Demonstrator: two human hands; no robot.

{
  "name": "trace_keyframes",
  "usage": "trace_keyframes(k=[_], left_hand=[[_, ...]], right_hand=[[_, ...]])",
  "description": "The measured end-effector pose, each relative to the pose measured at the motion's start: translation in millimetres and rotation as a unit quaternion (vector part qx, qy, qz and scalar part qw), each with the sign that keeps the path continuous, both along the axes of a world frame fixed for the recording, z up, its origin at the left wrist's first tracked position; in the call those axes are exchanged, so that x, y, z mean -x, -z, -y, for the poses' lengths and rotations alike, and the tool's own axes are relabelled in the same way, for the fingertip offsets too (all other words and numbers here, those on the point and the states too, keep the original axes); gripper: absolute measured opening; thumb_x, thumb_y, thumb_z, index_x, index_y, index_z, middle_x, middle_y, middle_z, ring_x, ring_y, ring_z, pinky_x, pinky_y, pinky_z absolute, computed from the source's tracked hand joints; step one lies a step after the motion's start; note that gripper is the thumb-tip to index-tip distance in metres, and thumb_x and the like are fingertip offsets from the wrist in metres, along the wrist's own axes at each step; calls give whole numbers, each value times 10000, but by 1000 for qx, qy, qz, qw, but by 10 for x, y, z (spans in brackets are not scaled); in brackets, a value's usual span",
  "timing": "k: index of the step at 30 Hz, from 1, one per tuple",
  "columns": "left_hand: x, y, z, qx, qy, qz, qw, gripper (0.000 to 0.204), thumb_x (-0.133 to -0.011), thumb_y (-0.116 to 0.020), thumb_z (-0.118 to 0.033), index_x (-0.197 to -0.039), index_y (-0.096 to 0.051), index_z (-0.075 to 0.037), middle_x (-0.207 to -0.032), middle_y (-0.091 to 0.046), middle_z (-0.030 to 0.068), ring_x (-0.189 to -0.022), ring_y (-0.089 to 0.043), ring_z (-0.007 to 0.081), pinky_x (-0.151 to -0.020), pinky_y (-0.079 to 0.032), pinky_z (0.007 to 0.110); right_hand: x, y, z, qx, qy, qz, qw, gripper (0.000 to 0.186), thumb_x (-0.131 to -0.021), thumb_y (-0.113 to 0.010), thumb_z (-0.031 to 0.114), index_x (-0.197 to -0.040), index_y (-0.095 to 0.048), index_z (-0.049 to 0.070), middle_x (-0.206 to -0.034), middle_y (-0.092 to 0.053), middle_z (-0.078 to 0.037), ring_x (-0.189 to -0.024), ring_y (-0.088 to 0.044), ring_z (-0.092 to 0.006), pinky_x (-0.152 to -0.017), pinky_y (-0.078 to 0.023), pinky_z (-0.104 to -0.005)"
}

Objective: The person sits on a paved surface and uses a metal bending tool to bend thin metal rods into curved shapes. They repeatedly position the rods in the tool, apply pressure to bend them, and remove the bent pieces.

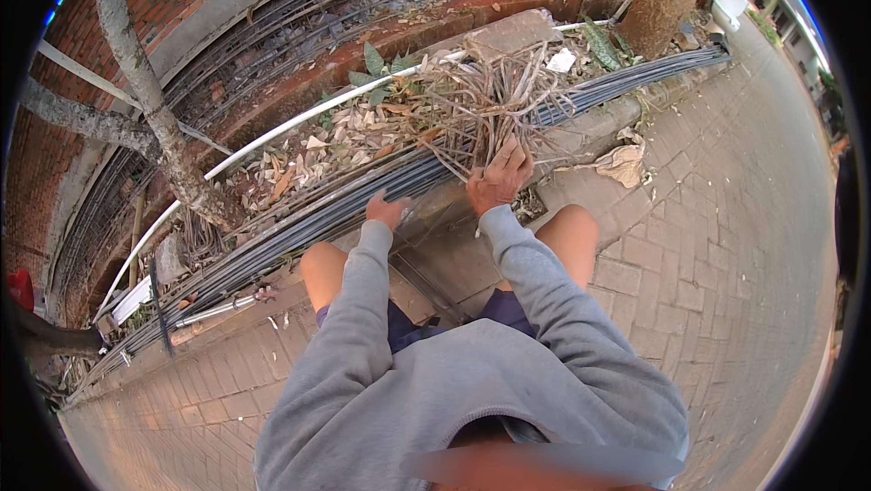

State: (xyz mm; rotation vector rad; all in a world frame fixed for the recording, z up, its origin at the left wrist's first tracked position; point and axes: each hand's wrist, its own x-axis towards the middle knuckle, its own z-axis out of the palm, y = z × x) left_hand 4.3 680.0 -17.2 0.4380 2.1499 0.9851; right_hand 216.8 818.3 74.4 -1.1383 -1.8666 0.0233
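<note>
My right hand [501, 175] is closed around the lower end of a bundle of dry brown twigs [497, 101]. The twigs fan out above the fist, with bent stems sticking out on all sides. They rest over the kerb and across a long bundle of thin dark grey rods [358, 202]. Just in front of these rods, to the left, my left hand [387, 209] hovers with its fingers apart, and I see nothing in it. Its fingertips lie close to the rods; whether they touch them I cannot tell.
Dry leaves [313, 146] cover the bed behind the rods, crossed by a white pipe [304, 116]. Grey trunks [150, 83] rise at the left, a thicker trunk [667, 1] at the far right. A large dry leaf [622, 162] lies on the brick paving [676, 255].
</note>
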Motion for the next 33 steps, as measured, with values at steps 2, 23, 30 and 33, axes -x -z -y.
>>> trace_keyframes(k=[2,23,30,33], left_hand=[[-7,-177,-378,-142,12,-10,990,967,-784,-925,-323,-1560,-482,46,-1512,-549,323,-1408,-554,394,-1162,-456,438],[-1227,-118,-266,-193,42,6,980,494,-870,-830,-145,-1305,-707,54,-1258,-748,190,-1052,-743,219,-896,-598,360],[-1301,-1088,-1399,-235,321,-299,868,741,-805,-857,-159,-1477,-567,-47,-1484,-581,190,-1429,-500,377,-1196,-423,479],[-1560,-1091,-1472,-139,383,-250,879,937,-779,-866,-153,-1597,-411,-89,-1641,-418,176,-1555,-349,378,-1255,-366,498]], right_hand=[[-78,-86,-213,27,7,3,1000,904,-692,-686,55,-1530,-383,-97,-1369,-469,-239,-1315,-434,-469,-1145,-334,-604],[-641,21,-1021,56,-18,26,998,883,-711,-681,108,-1521,-409,-113,-1362,-487,-312,-1284,-449,-506,-1168,-347,-590],[-767,5,-910,59,-26,0,998,886,-782,-806,216,-1529,-433,-82,-1401,-501,-286,-1284,-459,-491,-1142,-365,-591],[-660,-103,-922,-2,52,-51,997,645,-874,-827,372,-1364,-629,3,-1335,-624,-260,-1216,-572,-487,-1055,-456,-563]])
